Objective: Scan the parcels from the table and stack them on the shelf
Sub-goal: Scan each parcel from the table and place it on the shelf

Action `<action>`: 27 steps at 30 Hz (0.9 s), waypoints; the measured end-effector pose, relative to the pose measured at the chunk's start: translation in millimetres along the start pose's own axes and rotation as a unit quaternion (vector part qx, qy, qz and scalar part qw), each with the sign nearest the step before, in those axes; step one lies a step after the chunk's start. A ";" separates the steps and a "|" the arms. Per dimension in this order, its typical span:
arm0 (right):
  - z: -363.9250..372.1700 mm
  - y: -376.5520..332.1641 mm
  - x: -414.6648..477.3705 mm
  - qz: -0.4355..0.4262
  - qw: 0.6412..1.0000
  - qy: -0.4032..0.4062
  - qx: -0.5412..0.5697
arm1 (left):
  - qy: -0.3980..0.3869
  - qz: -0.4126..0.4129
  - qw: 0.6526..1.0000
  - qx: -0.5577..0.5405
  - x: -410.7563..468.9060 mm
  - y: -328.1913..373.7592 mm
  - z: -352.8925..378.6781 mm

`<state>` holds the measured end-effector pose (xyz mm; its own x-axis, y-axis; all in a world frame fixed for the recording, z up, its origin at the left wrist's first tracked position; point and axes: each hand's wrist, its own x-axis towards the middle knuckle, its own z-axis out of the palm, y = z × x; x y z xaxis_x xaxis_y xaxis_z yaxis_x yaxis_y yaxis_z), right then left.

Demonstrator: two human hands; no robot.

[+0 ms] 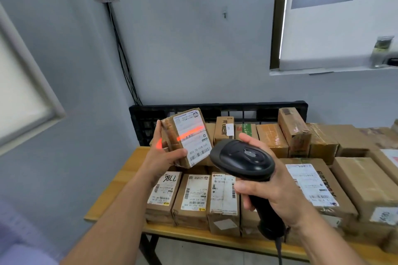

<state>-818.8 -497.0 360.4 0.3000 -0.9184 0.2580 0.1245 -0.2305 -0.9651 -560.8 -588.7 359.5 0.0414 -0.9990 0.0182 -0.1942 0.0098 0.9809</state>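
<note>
Diffuse, cool daylight, brightest at the window [336, 34], upper right; shadows soft. Red scan line [190, 132] glows across the parcel [170, 133]. Straight edges bow toward the frame borders; lower left corner blurred.

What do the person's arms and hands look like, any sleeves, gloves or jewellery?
The left forearm and right forearm are bare up to the picture's edge; no sleeve shows. The left hand and right hand wear no gloves. No ring, watch or bracelet shows on the fingers or wrists in view.
</note>
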 end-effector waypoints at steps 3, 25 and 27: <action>2.3 2.3 -1.9 0.009 1.000 0.002 0.003 | 0.007 0.000 1.000 0.011 -2.4 -0.3 -6.3; 55.0 2.3 1.3 0.048 0.994 -0.089 0.041 | 0.128 0.006 0.990 -0.049 -53.3 -2.3 -84.7; 63.8 0.3 4.6 0.044 0.993 -0.099 0.040 | 0.138 0.009 0.989 -0.058 -58.1 -2.1 -94.6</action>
<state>-757.1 -480.7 364.2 0.4919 -0.8508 0.1848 0.1619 -0.1192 -0.9796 -470.1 -526.5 374.8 0.3085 -0.9485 0.0722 -0.0833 0.0486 0.9953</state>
